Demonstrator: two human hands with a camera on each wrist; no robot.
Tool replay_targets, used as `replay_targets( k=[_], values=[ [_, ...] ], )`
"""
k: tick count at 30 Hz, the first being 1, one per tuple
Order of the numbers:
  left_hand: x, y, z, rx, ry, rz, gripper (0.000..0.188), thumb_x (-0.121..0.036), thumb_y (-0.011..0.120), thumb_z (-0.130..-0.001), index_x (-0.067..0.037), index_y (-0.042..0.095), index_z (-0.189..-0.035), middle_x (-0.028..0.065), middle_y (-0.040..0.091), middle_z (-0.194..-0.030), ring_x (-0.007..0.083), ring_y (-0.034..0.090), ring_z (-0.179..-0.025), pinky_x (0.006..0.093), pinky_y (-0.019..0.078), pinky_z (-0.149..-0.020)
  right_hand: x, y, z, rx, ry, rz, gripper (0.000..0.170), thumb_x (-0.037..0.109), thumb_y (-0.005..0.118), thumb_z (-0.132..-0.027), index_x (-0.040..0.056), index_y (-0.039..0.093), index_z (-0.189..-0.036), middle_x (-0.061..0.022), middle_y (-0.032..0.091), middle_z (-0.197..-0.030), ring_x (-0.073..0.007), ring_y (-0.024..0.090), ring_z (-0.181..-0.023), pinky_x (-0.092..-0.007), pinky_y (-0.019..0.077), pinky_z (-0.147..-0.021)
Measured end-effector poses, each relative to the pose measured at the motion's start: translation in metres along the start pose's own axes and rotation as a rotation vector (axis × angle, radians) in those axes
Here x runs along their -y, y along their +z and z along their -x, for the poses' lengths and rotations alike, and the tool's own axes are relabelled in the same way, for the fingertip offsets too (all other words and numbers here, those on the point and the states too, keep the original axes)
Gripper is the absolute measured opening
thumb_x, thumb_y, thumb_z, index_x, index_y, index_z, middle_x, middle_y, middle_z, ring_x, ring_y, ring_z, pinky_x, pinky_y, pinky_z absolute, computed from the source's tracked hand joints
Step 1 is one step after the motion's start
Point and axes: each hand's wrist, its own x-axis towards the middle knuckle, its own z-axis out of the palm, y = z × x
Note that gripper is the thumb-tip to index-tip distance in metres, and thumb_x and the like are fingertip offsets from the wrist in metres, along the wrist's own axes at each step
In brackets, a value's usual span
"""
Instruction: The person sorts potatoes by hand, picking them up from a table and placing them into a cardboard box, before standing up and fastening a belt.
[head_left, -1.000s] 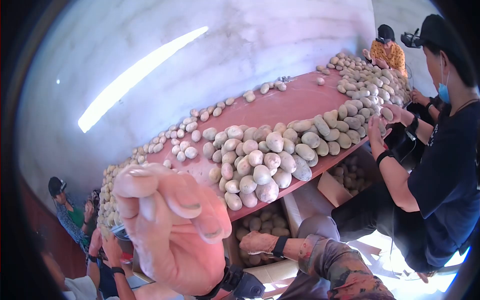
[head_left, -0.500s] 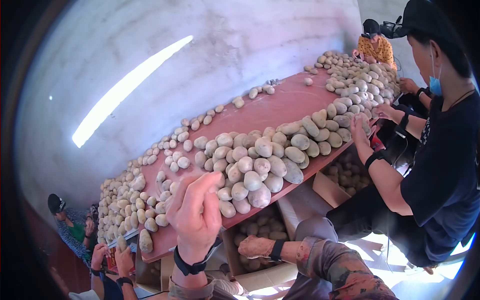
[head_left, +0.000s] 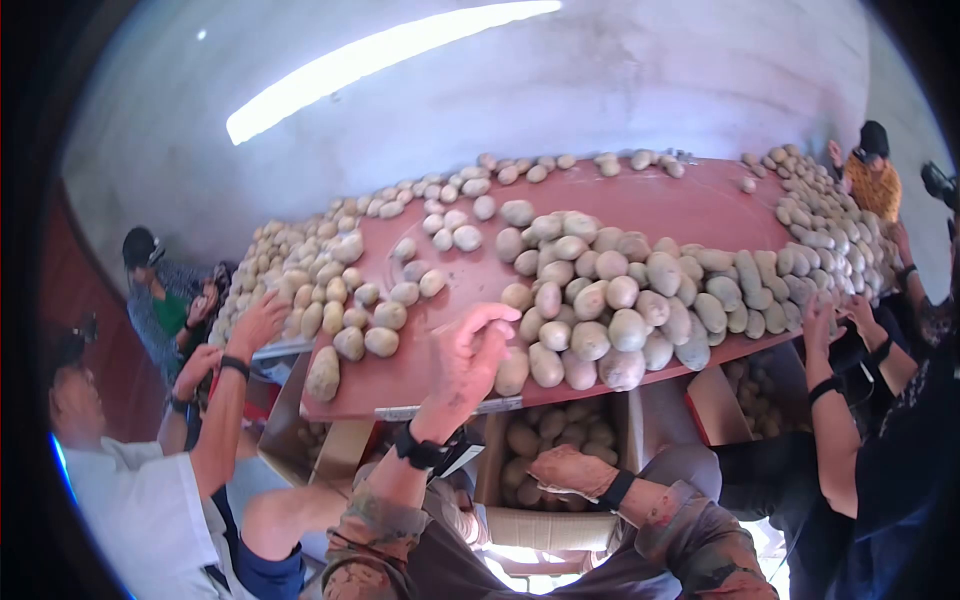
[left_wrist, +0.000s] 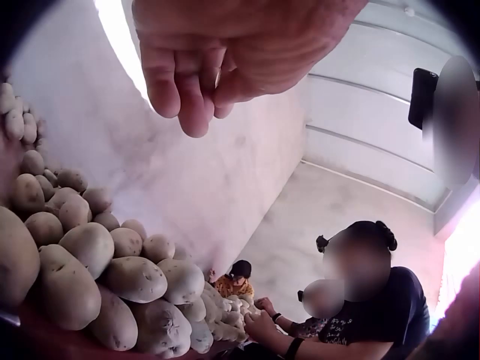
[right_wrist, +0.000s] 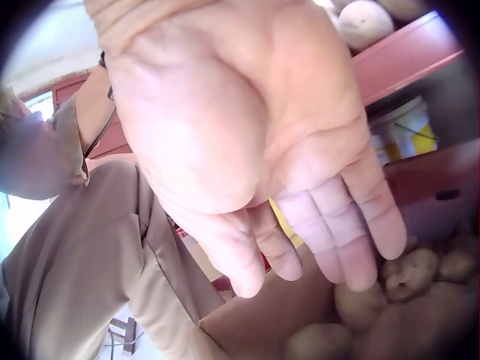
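The left hand [head_left: 465,365] is raised above the front edge of the red table [head_left: 440,345], its fingers loosely bent and holding nothing, just left of heaped potatoes [head_left: 590,340]. In the left wrist view that hand [left_wrist: 232,52] hangs empty above more potatoes [left_wrist: 71,285]. Below the table edge, the right hand [head_left: 578,470] is over a cardboard box [head_left: 550,530] of potatoes. The right wrist view shows this hand [right_wrist: 240,135] with fingers extended and an empty palm, near the box's potatoes [right_wrist: 360,304]; whether it touches them I cannot tell.
More potatoes [head_left: 270,260] are piled at the table's left, and others [head_left: 850,240] at its right. Other boxes [head_left: 335,450] stand under the table edge. People sit on both sides, one in a white shirt [head_left: 130,500] close on the left. A wall [head_left: 480,110] runs behind.
The left hand has dropped from close before the head camera to the table's front edge, its fingers less tightly curled. The right hand stays over the box. The head view has turned left.
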Motion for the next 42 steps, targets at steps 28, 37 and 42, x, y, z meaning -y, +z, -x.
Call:
replay_targets(
  k=[28, 37, 42],
  values=[
    [0.085, -0.046, 0.015, -0.187, -0.422, 0.513, 0.014, -0.008, 0.056, -0.092, -0.005, 0.066, -0.102, 0.0038, 0.065, -0.078, 0.0083, 0.060, -0.059, 0.0212, 0.0462, -0.052, 0.075, -0.075, -0.064, 0.264, 0.089, 0.160, 0.026, 0.022, 0.064, -0.086, 0.0044, 0.056, -0.102, -0.0135, 0.061, -0.087, -0.0321, 0.065, -0.079, -0.0426, 0.0534, -0.066],
    [0.088, -0.074, 0.008, -0.352, -0.350, 0.534, 0.016, -0.008, 0.058, -0.090, -0.006, 0.066, -0.104, 0.0026, 0.064, -0.077, 0.0087, 0.059, -0.056, 0.0212, 0.0466, -0.050, 0.125, -0.064, -0.054, 0.261, 0.020, 0.073, 0.026, 0.018, 0.060, -0.087, 0.0019, 0.058, -0.108, -0.0143, 0.061, -0.093, -0.0307, 0.064, -0.088, -0.0421, 0.0554, -0.068],
    [0.086, -0.074, 0.010, -0.333, -0.357, 0.485, 0.016, -0.010, 0.059, -0.091, -0.006, 0.067, -0.105, 0.0018, 0.064, -0.078, 0.0082, 0.059, -0.058, 0.0216, 0.0461, -0.051, 0.131, -0.028, -0.033, 0.356, 0.140, 0.045, 0.034, 0.026, 0.059, -0.089, 0.0034, 0.055, -0.114, -0.0150, 0.061, -0.094, -0.0333, 0.064, -0.087, -0.0447, 0.0539, -0.070]
  ],
)
